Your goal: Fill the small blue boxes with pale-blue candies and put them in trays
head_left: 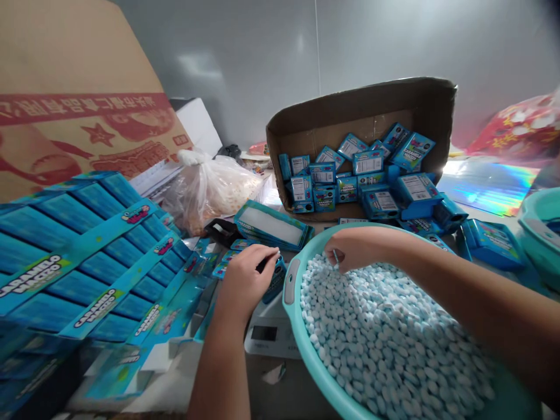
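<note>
My left hand point(249, 274) is closed, its fingers bent over the upper part of a small blue candy box point(276, 282) by the kitchen scale point(271, 337). A tiny white bit shows at its fingertips; what it is I cannot make out. My right hand point(352, 249) reaches over the rim of a turquoise basin point(310, 356) filled with pale blue and white candies point(385, 338). Its fingers are curled near the candies' surface around a small pale-blue edge, too little of which shows to name.
Several filled blue boxes point(324, 173) lie in a tipped cardboard carton point(315, 125) behind the basin. Blue display packs point(87, 251) are stacked left, before a large brown carton point(65, 70). A tied plastic bag point(205, 186) and an open blue tray point(271, 224) stand between. Another turquoise basin point(540, 216) is right.
</note>
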`<action>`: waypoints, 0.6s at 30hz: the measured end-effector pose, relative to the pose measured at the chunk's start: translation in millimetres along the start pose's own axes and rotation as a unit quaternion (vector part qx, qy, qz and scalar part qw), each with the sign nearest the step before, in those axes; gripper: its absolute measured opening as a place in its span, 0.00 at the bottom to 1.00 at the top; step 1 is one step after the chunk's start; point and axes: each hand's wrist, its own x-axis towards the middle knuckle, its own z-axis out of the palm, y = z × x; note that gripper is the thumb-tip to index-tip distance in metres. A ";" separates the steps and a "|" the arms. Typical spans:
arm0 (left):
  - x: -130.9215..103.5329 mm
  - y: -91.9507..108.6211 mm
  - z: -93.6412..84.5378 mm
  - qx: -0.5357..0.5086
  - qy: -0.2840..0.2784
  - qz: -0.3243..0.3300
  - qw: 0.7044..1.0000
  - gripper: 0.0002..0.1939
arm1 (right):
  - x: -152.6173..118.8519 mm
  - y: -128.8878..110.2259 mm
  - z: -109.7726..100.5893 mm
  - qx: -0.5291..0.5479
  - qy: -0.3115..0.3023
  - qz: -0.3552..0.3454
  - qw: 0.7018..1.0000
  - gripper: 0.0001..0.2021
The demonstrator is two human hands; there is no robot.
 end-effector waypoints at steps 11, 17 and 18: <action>0.8 2.1 -1.7 0.078 -0.016 -0.037 0.996 0.10 | 2.8 2.9 1.1 0.005 -0.011 -0.006 1.000 0.17; -6.5 54.9 3.7 -0.020 -0.068 0.049 0.996 0.12 | 8.9 4.0 11.0 -0.037 0.022 -0.029 0.999 0.28; -9.3 68.2 5.7 -0.054 -0.135 0.072 0.987 0.11 | 9.8 4.2 12.2 -0.044 0.024 -0.036 0.998 0.28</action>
